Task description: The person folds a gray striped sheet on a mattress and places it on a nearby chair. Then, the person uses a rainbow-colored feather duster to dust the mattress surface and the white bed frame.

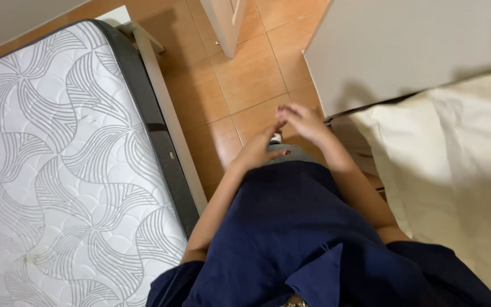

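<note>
Mattress (58,165), one, white and quilted with a dark side band, lies bare on its pale frame (169,122) to the person's left. Cream sheet (461,170), one, is bunched to the right, below a white cabinet (404,45). Tiled floor (245,85) runs between them. Left hand (257,150) and right hand (302,122), two, meet in front of the body, fingers loosely curled, holding nothing discernible. Risk: the narrow gap could cause a shin to knock the frame edge.
</note>
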